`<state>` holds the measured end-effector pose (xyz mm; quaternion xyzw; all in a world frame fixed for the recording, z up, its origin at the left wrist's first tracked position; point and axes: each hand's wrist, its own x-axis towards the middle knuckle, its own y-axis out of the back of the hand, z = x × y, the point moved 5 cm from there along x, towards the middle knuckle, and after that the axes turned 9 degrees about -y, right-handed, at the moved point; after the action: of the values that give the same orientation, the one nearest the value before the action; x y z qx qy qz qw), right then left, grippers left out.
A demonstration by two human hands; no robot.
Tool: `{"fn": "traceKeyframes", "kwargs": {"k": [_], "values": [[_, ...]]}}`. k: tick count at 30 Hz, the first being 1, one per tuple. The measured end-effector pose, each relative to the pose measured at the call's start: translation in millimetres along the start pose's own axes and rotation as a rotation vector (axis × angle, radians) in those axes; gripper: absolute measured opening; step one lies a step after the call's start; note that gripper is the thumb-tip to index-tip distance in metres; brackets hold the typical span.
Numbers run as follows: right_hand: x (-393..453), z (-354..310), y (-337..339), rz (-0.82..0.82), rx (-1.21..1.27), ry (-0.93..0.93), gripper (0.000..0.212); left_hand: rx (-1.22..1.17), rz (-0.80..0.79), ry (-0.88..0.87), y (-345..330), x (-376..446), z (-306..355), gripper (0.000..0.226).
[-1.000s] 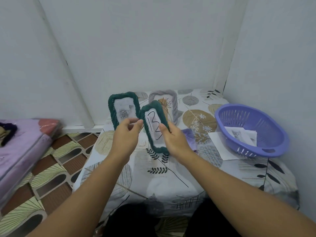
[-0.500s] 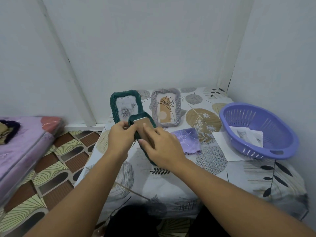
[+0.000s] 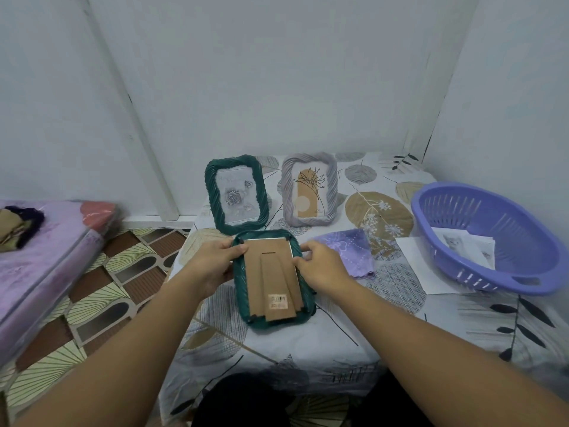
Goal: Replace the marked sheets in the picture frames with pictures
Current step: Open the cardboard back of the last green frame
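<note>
Change: the green frame [image 3: 274, 277], a second ago held upright with its marked "13" sheet facing the camera, is now turned face-down on the worktop [image 3: 354, 340], its brown backing board up
Meaning: back is exposed, so opening it to pull the sheet looks like the next step
Left hand [image 3: 212, 265]: grasping the frame's upper left edge
Right hand [image 3: 320, 266]: fingers curled at the frame's upper right edge, gripping it
Writing: barcode sticker [image 3: 277, 301] on the stand, digits illegible
Pictures: cat print [image 3: 455, 246] waiting in the purple basket [image 3: 523, 282]
Other frames: second green frame [image 3: 236, 192] with roses; grey frame [image 3: 309, 190] with plant drawing; both upright behind
</note>
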<state>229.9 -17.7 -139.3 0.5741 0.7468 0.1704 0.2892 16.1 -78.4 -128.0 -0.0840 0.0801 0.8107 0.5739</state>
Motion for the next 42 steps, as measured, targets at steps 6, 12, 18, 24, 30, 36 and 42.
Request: {"fn": "traceKeyframes", "kwargs": {"k": [6,12,18,24,30,36,42], "values": [[10,9,-4,0.044,-0.158,-0.001,0.025,0.437,0.191,-0.196,8,16,-19,0.015],[12,11,1,0.103,-0.295,0.045,0.019,0.596,0.241,-0.220,7,23,-25,0.034],[4,-4,19,0.331,-0.393,0.244,0.019,0.650,0.301,-0.211,6,27,-27,0.015],[21,21,18,0.230,-0.626,0.151,0.031,0.654,0.345,-0.199,9,28,-25,0.002],[30,27,24,0.246,-0.623,0.174,0.028,0.581,0.357,-0.182,9,30,-30,0.004],[35,21,28,0.254,-0.668,0.165,0.024,0.409,0.343,-0.117,11,31,-37,0.009],[25,-3,5,0.217,-0.359,0.300,0.028,0.389,0.332,-0.096,11,27,-35,0.011]]}}
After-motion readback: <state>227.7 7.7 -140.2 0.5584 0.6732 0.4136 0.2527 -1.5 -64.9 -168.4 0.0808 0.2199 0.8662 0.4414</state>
